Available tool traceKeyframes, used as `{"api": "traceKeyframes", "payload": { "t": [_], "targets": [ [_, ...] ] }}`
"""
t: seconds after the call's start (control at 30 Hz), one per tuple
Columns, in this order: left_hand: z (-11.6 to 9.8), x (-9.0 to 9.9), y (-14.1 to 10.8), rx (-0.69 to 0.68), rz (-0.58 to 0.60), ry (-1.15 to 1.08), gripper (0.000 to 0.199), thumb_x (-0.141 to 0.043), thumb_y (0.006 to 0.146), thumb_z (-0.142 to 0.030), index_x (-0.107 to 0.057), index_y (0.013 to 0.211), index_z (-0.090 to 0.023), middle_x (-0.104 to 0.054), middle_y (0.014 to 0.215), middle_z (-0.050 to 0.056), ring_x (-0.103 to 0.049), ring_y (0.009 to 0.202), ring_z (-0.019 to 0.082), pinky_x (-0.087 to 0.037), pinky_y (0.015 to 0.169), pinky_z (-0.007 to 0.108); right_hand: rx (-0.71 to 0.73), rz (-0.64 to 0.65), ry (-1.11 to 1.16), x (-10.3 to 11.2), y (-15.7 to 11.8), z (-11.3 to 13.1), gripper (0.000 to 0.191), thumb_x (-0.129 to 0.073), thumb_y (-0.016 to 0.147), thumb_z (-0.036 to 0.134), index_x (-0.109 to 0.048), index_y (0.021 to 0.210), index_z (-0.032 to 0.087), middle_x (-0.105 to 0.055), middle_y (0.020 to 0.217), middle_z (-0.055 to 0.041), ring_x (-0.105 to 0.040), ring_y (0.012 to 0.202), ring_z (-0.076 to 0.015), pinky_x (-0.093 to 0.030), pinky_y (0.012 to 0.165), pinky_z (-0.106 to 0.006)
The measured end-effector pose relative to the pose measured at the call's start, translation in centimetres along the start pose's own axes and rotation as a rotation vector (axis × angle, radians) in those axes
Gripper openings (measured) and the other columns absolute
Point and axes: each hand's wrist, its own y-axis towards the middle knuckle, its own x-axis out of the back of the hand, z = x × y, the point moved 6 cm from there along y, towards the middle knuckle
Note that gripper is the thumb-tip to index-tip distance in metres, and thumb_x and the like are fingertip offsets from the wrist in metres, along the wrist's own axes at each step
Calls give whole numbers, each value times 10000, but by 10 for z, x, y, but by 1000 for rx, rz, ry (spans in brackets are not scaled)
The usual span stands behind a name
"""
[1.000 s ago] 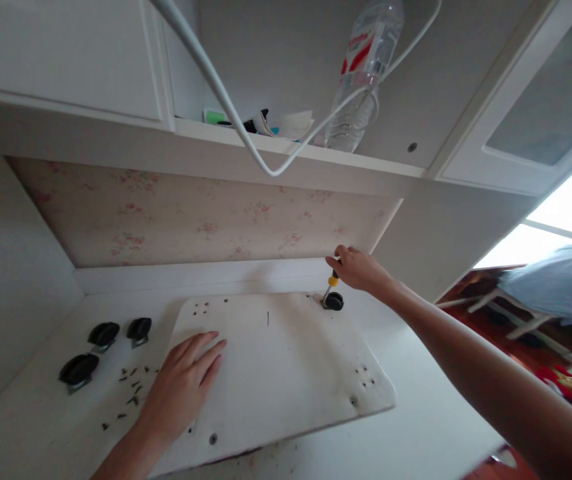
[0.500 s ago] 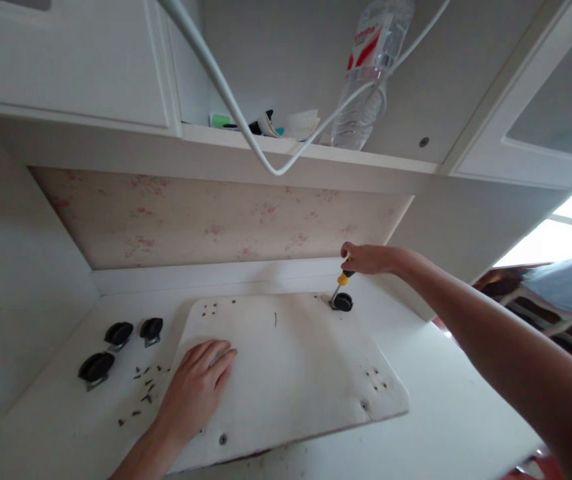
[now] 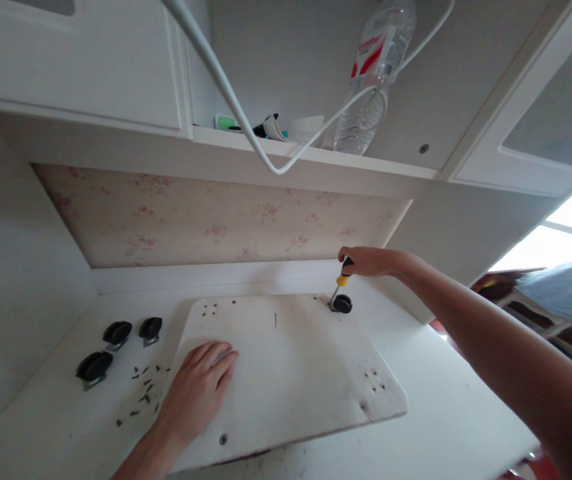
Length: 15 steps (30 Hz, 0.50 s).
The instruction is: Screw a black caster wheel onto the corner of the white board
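A white board (image 3: 291,373) with rounded corners and small screw holes lies on the white desk top. Flat on its left part rests my left hand (image 3: 201,380), fingers stretched out and holding nothing. My right hand (image 3: 353,261) grips the handle of a yellow and black screwdriver (image 3: 342,280), tilted with its tip down at the base of a black caster wheel (image 3: 342,304). That caster sits at the board's far right corner. The exact contact of tip and screw is too small to make out.
Three loose casters (image 3: 95,367) and several dark screws (image 3: 145,398) lie left of the board. Overhead, a white cable (image 3: 231,100) hangs before a shelf with a plastic bottle (image 3: 361,113) and small items. White cabinet doors (image 3: 76,73) flank it; side panels border the desk.
My right hand has shifted its hold on the screwdriver handle, and more of its black part shows. My left hand stays on the board. The view has shifted slightly.
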Motion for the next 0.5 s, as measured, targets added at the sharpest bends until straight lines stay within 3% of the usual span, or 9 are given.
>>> {"api": "traceKeyframes", "payload": {
  "t": [0.17, 0.27, 0.37, 0.5],
  "targets": [
    [2, 0, 0, 6, -2, -29, 236, -502, 940, -216, -673, 1101, -239, -687, 1106, 56, -632, 1043, 234, -524, 933, 457, -148, -56, -62, 4, 0, -2, 346, -574, 940, 392, -578, 1215, 183, -598, 1214, -90, -615, 1012, -218, -527, 853, -437],
    [2, 7, 10, 27, 6, -70, 240, -487, 947, -227, -684, 1084, -242, -690, 1094, 53, -634, 1038, 229, -525, 929, 445, -85, -28, -51, 4, 0, 6, 347, -578, 939, 389, -578, 1215, 179, -603, 1202, -87, -620, 998, -214, -531, 842, -430],
    [-7, 19, 34, 29, 30, -160, 248, -475, 952, -242, -691, 1072, -239, -696, 1064, 45, -638, 1018, 215, -525, 921, 418, -3, 13, -26, 4, 0, 8, 336, -582, 939, 373, -577, 1217, 184, -608, 1192, -82, -626, 971, -201, -540, 820, -409],
    [-36, 27, 92, -19, 83, -375, 267, -469, 944, -233, -696, 1084, -240, -699, 1066, 41, -634, 1009, 200, -502, 940, 384, -111, -26, -62, 5, -1, -4, 334, -574, 942, 384, -580, 1215, 193, -601, 1212, -87, -617, 1002, -212, -531, 845, -426]
  ]
}}
